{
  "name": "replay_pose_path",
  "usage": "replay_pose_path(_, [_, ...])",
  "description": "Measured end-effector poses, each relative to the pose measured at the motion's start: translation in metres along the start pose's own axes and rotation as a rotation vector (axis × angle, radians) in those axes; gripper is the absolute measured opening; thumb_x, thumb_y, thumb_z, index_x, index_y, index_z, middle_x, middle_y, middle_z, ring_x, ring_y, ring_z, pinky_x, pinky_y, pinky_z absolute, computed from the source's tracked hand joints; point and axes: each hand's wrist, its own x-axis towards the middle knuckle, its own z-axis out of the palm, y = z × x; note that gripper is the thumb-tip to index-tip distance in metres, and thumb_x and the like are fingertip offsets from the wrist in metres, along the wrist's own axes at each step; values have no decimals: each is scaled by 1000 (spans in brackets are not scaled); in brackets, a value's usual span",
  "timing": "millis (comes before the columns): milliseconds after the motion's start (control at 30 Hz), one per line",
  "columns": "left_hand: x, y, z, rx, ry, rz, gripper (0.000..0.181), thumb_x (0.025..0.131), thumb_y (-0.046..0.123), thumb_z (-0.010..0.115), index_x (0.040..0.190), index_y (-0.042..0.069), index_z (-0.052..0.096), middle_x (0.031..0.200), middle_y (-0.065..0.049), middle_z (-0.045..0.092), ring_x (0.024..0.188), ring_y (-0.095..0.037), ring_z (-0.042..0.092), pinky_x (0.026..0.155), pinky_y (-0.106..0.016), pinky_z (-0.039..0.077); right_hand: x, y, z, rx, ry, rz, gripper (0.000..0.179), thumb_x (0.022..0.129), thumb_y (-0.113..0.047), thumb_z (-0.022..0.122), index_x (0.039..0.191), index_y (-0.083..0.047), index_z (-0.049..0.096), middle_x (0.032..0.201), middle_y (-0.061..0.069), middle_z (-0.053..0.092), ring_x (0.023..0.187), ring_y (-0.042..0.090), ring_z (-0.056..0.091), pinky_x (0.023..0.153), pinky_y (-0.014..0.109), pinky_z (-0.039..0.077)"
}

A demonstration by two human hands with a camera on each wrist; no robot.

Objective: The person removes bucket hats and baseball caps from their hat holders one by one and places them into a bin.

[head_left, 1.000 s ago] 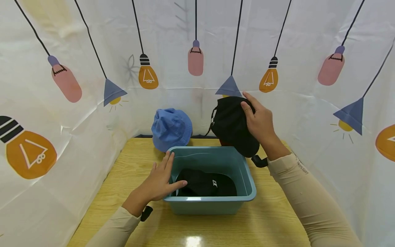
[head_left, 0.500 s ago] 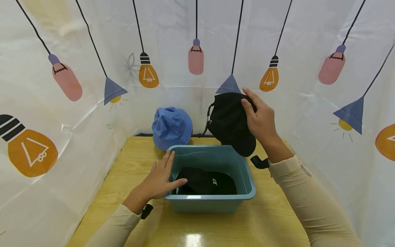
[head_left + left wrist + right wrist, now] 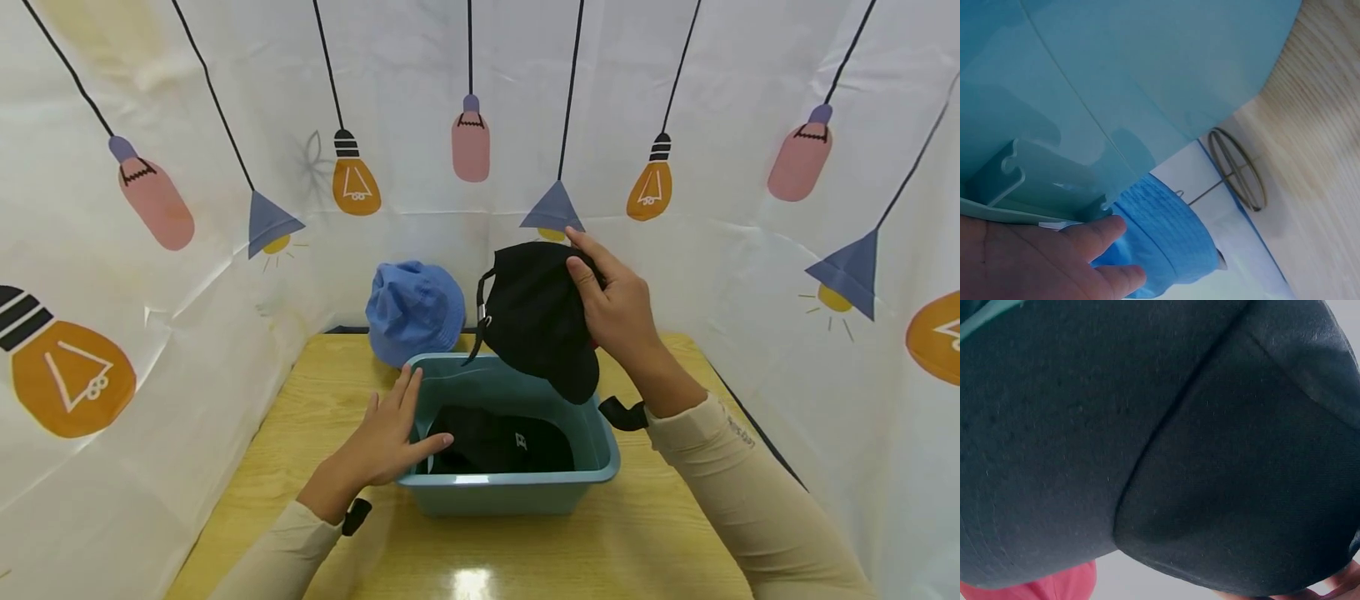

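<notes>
My right hand point(image 3: 618, 312) pinches a black cap point(image 3: 536, 308) by its upper right side, thumb on the near face. The cap hangs over the back of a teal plastic tub point(image 3: 517, 500), its brim pointing down and a strap dangling on the left. Black cloth of this cap point(image 3: 1160, 456) fills most of the right wrist view, with fingertips at the lower right edge. Inside the tub lies another black cap point(image 3: 480, 437) with a small white mark. My left hand point(image 3: 375, 442), fingers extended and thumb spread, rests on the tub's left rim.
Behind the tub at the left sits a blue hat point(image 3: 416, 312). Near it, the left wrist view shows a wire ring foot point(image 3: 1238, 169) with a thin rod. Something red point(image 3: 1041, 584) shows beyond the held cap. A printed white sheet point(image 3: 420, 67) encloses the wooden table point(image 3: 300, 417).
My right hand has carried the black cap leftward, further over the tub; it rose slightly, then lowered. The left hand stays at the tub's rim. The tub and blue hat have not moved.
</notes>
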Motion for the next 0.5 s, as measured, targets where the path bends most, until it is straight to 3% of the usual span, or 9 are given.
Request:
replay_pose_path(233, [0, 0, 2, -27, 13, 5, 113, 93, 79, 51, 168, 13, 0, 175, -12, -2, 158, -39, 19, 121, -75, 4, -9, -3, 7, 25, -34, -18, 44, 107, -49, 50, 151, -46, 50, 152, -13, 55, 144, 13, 49, 118, 49, 41])
replay_pose_path(500, [-1, -1, 2, -37, 25, 13, 112, 93, 75, 54, 168, 12, 1, 175, -13, -1, 158, -40, 19, 120, -75, 2, -22, -3, 17, 24, -111, -15, 45, 108, -48, 49, 153, -43, 50, 152, -14, 55, 144, 13, 50, 118, 49, 42])
